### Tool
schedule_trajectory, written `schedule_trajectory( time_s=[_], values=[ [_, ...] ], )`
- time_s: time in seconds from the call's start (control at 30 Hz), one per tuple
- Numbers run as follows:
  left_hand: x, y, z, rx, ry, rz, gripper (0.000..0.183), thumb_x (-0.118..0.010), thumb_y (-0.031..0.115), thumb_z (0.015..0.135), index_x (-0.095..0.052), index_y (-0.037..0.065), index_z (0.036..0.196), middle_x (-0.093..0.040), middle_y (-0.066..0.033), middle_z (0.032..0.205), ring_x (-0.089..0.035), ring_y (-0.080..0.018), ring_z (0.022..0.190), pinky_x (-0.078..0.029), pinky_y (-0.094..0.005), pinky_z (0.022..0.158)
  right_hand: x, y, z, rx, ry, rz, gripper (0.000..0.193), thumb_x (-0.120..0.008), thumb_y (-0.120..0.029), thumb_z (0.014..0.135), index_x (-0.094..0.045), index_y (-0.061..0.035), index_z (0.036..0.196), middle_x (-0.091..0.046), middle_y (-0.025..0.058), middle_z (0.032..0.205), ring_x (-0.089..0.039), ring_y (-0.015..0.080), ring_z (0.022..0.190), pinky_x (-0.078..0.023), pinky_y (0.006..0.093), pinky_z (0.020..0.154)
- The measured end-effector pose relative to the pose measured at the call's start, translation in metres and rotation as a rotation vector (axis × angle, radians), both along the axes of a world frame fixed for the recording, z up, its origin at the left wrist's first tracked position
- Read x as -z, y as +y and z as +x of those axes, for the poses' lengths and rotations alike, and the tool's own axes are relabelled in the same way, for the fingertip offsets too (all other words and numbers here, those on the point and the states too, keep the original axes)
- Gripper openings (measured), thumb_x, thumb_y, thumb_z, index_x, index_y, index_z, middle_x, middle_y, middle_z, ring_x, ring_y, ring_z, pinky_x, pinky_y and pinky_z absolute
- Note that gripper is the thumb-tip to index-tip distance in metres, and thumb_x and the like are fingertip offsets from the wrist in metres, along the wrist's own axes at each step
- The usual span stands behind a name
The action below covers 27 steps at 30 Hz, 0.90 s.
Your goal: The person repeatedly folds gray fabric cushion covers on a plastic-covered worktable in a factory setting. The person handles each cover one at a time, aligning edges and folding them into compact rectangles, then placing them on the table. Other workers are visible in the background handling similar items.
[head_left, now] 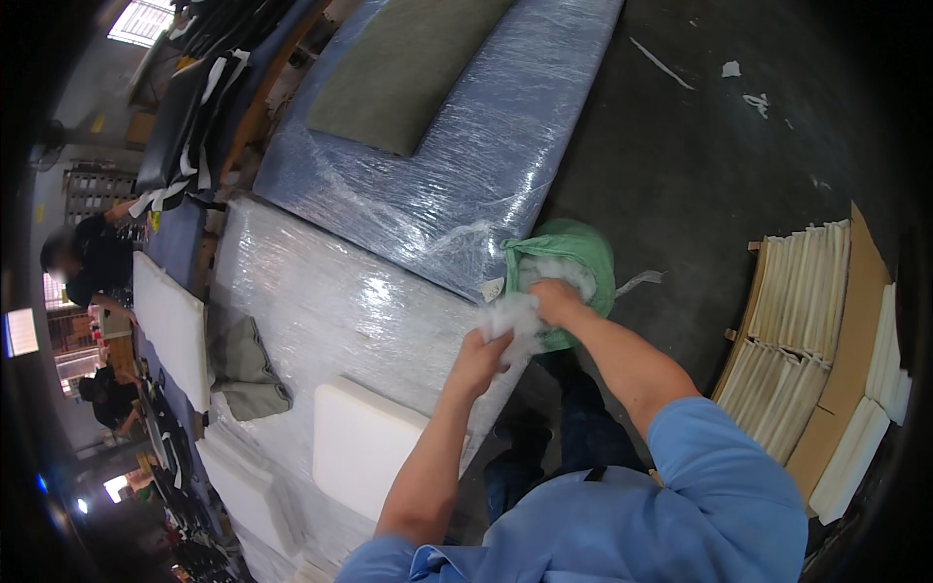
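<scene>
A tuft of white fluffy fibre stuffing [511, 318] is gripped in my left hand [479, 361], just over the edge of the plastic-wrapped table. My right hand [556, 301] reaches to the mouth of a green bag [593, 255] and its curled fingers are closed on stuffing there. More white stuffing fills the bag's opening. The fluff partly hides the fingertips of both hands. Close by my left forearm lies a white foam slab [355, 437] with rounded corners.
A grey-green folded fabric piece [255, 374] and a larger grey-green pad [403, 73] lie on wrapped tables. Foam slabs [173, 325] stand at the left, near people at work. On the right, a cardboard box [836, 389] holds stacked white sheets. Scraps [731, 69] litter the floor.
</scene>
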State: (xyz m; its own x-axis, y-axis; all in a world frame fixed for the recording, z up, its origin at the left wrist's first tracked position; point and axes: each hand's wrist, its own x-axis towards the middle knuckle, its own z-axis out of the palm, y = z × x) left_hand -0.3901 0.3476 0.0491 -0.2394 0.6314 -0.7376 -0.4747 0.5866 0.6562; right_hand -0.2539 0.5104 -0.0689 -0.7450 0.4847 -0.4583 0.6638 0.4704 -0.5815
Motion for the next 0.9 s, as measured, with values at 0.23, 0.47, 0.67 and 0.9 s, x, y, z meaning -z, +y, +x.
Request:
schedule_trajectory(
  time_s=[0.23,0.47,0.67,0.9],
  values=[
    [-0.052,-0.096,-0.044,-0.111,0.022,0.058,0.033,-0.07,0.014,0.097,-0.061,0.002,0.126,-0.07,-0.009,0.11,-0.069,-0.0205,0.092,-0.06,-0.0372,0.077,-0.073,-0.002,0.02,0.022,0.148,-0.019,0.068,-0.078,-0.012,0.079,-0.055,-0.0087,0.143,-0.047,0.0178,0.151,-0.055,0.0384,0.129,-0.045,0.0435,0.11],
    [-0.085,-0.148,-0.019,-0.333,-0.117,0.312,0.045,-0.066,0.019,0.1,-0.053,-0.001,0.138,-0.066,-0.0113,0.125,-0.069,-0.0248,0.106,-0.057,-0.0411,0.091,-0.165,-0.085,-0.054,0.126,0.244,-1.054,0.038,-0.077,-0.021,0.091,-0.065,-0.008,0.124,-0.063,0.0051,0.118,-0.063,0.0158,0.098,-0.052,0.0331,0.083],
    [-0.119,-0.201,-0.001,-0.724,-0.041,0.252,0.052,-0.048,0.037,0.109,-0.047,-0.002,0.143,-0.064,-0.0161,0.131,-0.068,-0.0296,0.112,-0.058,-0.0436,0.093,-0.181,-0.144,-0.086,0.181,0.298,-1.165,0.011,-0.074,-0.019,0.095,-0.067,-0.0104,0.095,-0.067,-0.0005,0.087,-0.062,0.012,0.079,-0.05,0.0298,0.069],
    [-0.137,-0.26,0.026,-1.084,0.12,0.391,0.053,-0.05,0.036,0.109,-0.048,-0.004,0.143,-0.06,-0.0149,0.137,-0.062,-0.0275,0.121,-0.052,-0.0438,0.1,-0.224,-0.187,-0.097,-0.141,0.151,-1.27,0.057,-0.077,-0.024,0.092,-0.051,-0.0144,0.142,-0.068,0.0034,0.111,-0.066,0.0158,0.099,-0.053,0.0314,0.078]
  ],
)
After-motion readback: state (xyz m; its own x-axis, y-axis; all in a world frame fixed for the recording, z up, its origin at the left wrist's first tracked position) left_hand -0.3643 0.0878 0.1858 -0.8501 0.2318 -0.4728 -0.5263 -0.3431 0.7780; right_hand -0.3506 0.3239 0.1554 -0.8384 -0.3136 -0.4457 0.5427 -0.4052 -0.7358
